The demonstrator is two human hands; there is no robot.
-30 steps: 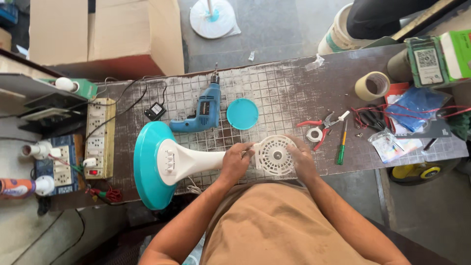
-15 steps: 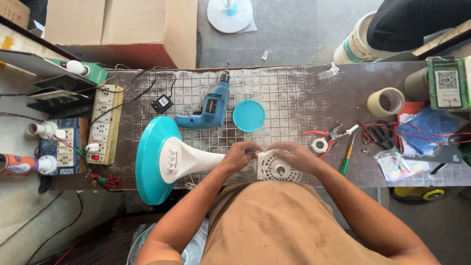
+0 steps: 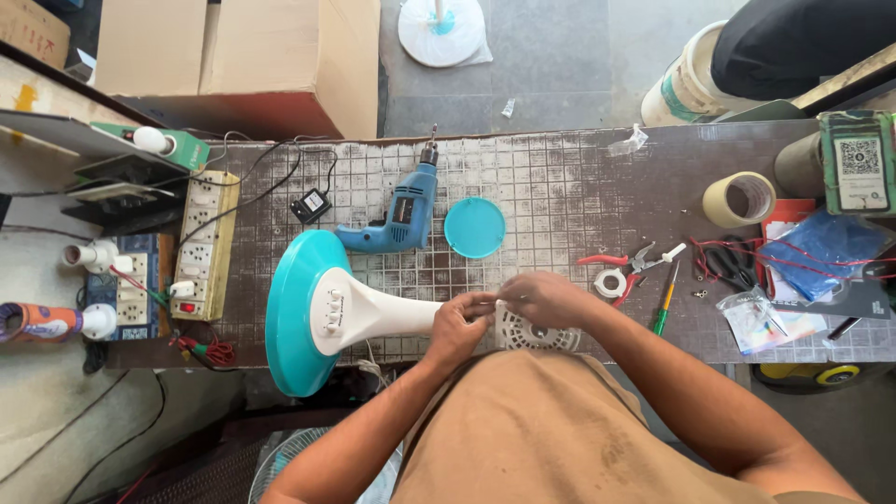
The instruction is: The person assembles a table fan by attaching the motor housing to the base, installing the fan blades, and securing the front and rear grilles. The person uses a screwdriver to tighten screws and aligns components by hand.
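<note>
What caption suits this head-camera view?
Both hands, left hand and right hand, grip a white fan motor housing beside a blue drill.

Grid-patterned workbench (image 3: 560,177) on grey tiled floor (image 3: 560,65).

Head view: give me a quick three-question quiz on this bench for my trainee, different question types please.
1. True or false: the blue drill is held in the left hand.
2. Multiple choice: what lies just right of the drill? A) teal round cap B) a hammer C) a glass jar
3. Fill in: both hands meet at the white vented motor housing, which joins the white neck of the fan stand with the ____ round base.

Key: 1 false, the drill lies free on the table and the right hand is also on the housing; 2 A; 3 teal.
</note>
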